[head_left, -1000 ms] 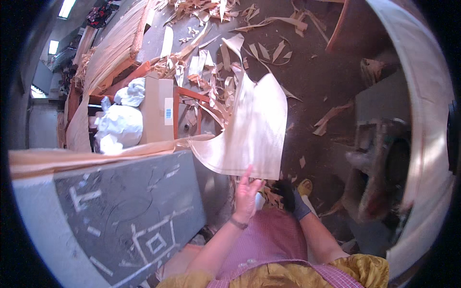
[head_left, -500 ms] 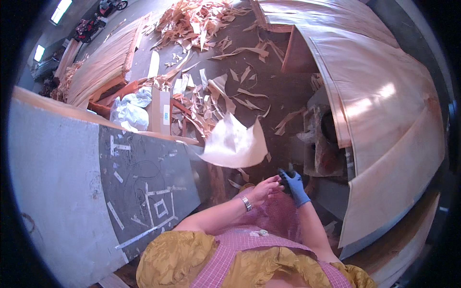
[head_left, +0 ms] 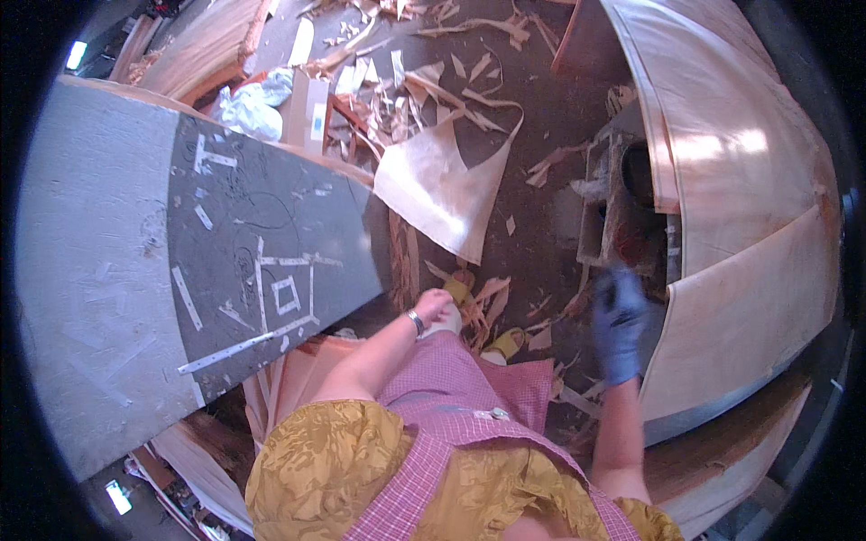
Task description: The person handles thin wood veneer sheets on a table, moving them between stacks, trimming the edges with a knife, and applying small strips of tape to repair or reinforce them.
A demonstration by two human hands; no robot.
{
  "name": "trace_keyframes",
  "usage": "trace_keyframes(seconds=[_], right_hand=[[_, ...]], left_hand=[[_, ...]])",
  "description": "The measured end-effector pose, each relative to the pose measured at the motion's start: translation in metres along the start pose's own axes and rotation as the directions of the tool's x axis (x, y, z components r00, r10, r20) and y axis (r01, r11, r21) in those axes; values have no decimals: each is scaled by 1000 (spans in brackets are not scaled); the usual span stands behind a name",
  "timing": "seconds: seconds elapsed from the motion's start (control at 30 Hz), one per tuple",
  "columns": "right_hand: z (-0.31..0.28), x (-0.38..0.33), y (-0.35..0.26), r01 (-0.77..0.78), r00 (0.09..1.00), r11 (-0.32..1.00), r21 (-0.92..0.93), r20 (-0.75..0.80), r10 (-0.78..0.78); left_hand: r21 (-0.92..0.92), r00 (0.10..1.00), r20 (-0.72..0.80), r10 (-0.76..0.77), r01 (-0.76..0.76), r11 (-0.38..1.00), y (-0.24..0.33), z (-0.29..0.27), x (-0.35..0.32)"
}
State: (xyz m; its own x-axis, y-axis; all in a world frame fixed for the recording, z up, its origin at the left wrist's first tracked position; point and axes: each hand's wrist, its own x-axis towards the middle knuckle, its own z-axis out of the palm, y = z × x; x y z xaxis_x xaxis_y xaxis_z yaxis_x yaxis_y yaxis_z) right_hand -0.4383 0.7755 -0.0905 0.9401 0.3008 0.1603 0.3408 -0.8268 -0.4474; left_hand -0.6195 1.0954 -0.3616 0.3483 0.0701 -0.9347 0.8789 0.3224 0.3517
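Two empty hands, left [head_left: 436, 305] bare and right [head_left: 618, 329] gloved, hang apart near one veneer sheet [head_left: 442, 185]

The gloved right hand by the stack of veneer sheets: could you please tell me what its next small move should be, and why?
Probably a short reach rightward to take hold of the edge of the top veneer sheet. The right hand, in a blue glove, looks empty and is blurred, just short of that edge. The left hand is low by the grey table, holding nothing visible, while a loose veneer piece lies on the floor.
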Motion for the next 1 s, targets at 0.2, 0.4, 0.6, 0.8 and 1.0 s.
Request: trace_keyframes(seconds=[0.2,0.4,0.6,0.8,1.0], right_hand=[[-37,87,148,-221,960,883,-415,-252,122],[16,31,224,-254,964,744,-618,-100,246],[18,43,203,-131,991,806,-577,-98,91],[21,40,218,-186,982,783,-593,-138,129],[21,40,218,-110,991,762,-638,-125,38]], left_hand=[[532,943,-123,310,-200,823,10,-31,77],[435,921,-176,347,-244,867,52,-82,173],[302,847,-485,216,-69,951,79,-167,288],[6,829,-528,184,-213,977,129,-190,314],[17,851,-407,333,-358,934,157,-107,222]])
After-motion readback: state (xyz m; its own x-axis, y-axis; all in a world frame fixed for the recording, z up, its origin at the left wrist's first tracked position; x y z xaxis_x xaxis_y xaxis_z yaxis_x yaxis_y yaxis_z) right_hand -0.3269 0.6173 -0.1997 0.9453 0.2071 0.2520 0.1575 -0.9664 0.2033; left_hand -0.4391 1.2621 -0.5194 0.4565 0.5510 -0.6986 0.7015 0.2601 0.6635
